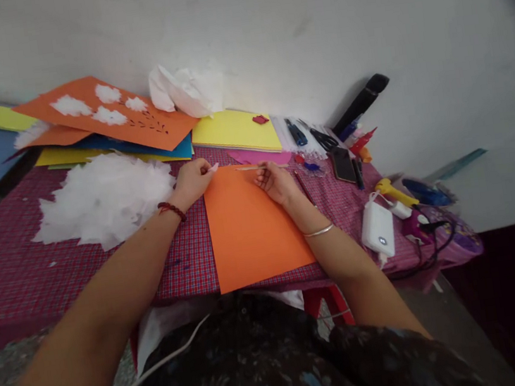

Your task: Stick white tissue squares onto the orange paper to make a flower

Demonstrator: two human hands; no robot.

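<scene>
An orange sheet of paper (253,232) lies flat on the table in front of me. At its upper left corner my left hand (194,179) is closed, pinching a small pale scrap (214,168) between thumb and fingertips. My right hand (275,181) is over the sheet's upper right part, its fingers curled round a thin pale stick (245,168) whose tip points left towards the scrap. Whether the stick is a pencil or a brush I cannot tell. Left of my left hand spreads a heap of white tissue-like pieces (100,199).
Behind are an orange sheet with white puffs (151,121), a yellow paper stack (234,133) and crumpled white tissue (188,91). To the right lie a cutter (296,132), scissors (323,139), a phone (343,165) and a white power bank (377,229) with cables.
</scene>
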